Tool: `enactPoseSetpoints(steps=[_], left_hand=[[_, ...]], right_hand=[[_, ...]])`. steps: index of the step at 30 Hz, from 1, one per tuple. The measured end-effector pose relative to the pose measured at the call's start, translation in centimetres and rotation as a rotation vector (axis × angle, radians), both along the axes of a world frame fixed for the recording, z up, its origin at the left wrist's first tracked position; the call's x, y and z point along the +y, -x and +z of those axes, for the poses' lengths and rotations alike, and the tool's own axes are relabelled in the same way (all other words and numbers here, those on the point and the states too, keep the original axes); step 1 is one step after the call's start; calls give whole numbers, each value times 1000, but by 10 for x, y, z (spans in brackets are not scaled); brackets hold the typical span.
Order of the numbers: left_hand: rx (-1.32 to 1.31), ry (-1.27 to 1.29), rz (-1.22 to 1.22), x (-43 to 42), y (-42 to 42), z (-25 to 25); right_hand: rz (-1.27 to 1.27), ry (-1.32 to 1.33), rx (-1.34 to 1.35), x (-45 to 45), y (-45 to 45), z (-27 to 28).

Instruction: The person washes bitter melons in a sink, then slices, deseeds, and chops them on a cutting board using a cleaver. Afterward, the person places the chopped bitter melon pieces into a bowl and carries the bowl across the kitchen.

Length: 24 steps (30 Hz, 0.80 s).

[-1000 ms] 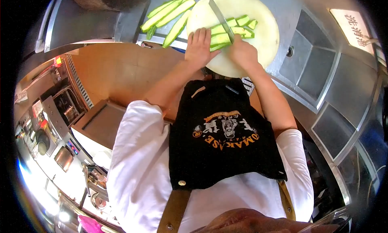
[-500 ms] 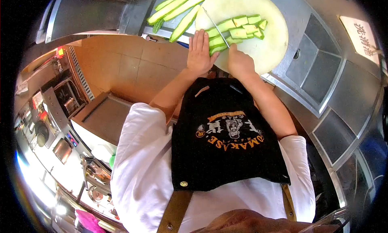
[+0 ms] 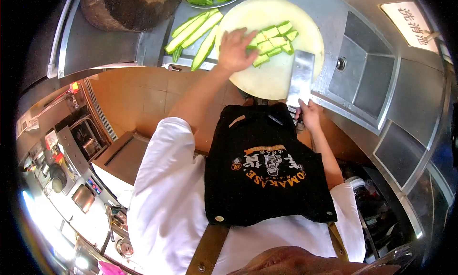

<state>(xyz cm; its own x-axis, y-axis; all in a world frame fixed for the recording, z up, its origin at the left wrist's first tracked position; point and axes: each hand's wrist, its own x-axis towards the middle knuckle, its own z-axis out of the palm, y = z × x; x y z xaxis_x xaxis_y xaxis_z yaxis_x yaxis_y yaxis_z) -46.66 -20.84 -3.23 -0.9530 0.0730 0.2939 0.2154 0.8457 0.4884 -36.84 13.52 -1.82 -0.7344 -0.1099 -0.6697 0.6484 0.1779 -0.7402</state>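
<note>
Cut chunks of a green-skinned, pale-fleshed vegetable (image 3: pixel 271 41), like cucumber or luffa, lie grouped on the round whitish cutting board (image 3: pixel 267 82). My left hand (image 3: pixel 236 50) is at their left side, over the board, fingers apart and thumb close to the nearest chunks. Gripped by its handle in my right hand (image 3: pixel 309 114) is a cleaver (image 3: pixel 301 77). Its broad blade shows nearly flat to the view, over the board's right edge and apart from the chunks. Long uncut strips (image 3: pixel 195 29) of the same vegetable rest on the steel counter left of the board.
A metal plate (image 3: pixel 210 6) with green pieces stands behind the board. At the back left is a thick round wooden block (image 3: pixel 102 10). A steel sink (image 3: pixel 365 79) lies to the right, below a sign (image 3: pixel 410 26). A drawer-like front edge (image 3: pixel 186 67) borders the counter.
The cleaver has left the vegetable and swung right, its blade turned flat. My left hand has lifted off the strips and spread its fingers. The view shifted, showing the plate and wooden block.
</note>
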Motion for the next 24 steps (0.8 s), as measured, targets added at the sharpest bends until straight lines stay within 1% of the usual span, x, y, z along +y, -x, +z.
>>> enactPoseSetpoints(steps=[2, 3, 4, 5, 6, 8, 9, 10, 11, 13, 15, 16, 17, 18, 19, 20, 21, 22, 23, 24], left_hand=[[-36, 100, 46, 34, -5, 12], [-76, 129, 68, 48, -10, 14], [-110, 158, 88, 59, -12, 16], [-27, 86, 99, 67, -15, 9], [-19, 89, 93, 74, -20, 3], [0, -74, 162, 77, -26, 0], [30, -58, 173, 76, -26, 0], [68, -162, 188, 77, -28, 0], [105, -271, 203, 74, -24, 7], [168, -282, 238, 66, -12, 25], [234, -297, 280, 57, 7, 52], [269, -328, 308, 49, 24, 60], [371, -308, 298, 34, 44, 74], [342, -297, 325, 17, 65, 80], [424, -341, 348, 1, 89, 84], [414, -314, 312, -19, 107, 94], [433, -237, 365, -36, 125, 93], [417, -114, 475, -48, 137, 74], [457, 0, 492, -51, 129, 67], [498, 115, 513, -49, 118, 58]], right_hand=[[105, -48, 9, -23, -4, -8], [121, 22, 11, -38, -11, -14], [156, -2, -8, -62, -8, 9], [196, 10, 24, -72, -11, 9], [241, 21, 61, -77, -10, 10], [284, 60, 40, -83, -5, 15], [339, 44, 45, -86, -1, 22], [346, 98, 61, -87, -4, 15], [364, 90, 71, -89, 1, 22], [393, 73, 88, -93, 17, 42], [498, -89, 162, -106, 47, 80], [516, -104, 198, -115, 66, 93], [598, -207, 392, -122, 85, 87], [665, -244, 406, -133, 107, 102], [628, -259, 413, -150, 124, 129], [600, -187, 368, -155, 140, 105], [562, -125, 353, -153, 141, 113], [523, -63, 339, -151, 142, 121], [515, -69, 335, -137, 137, 113], [435, -82, 310, -112, 126, 95]])
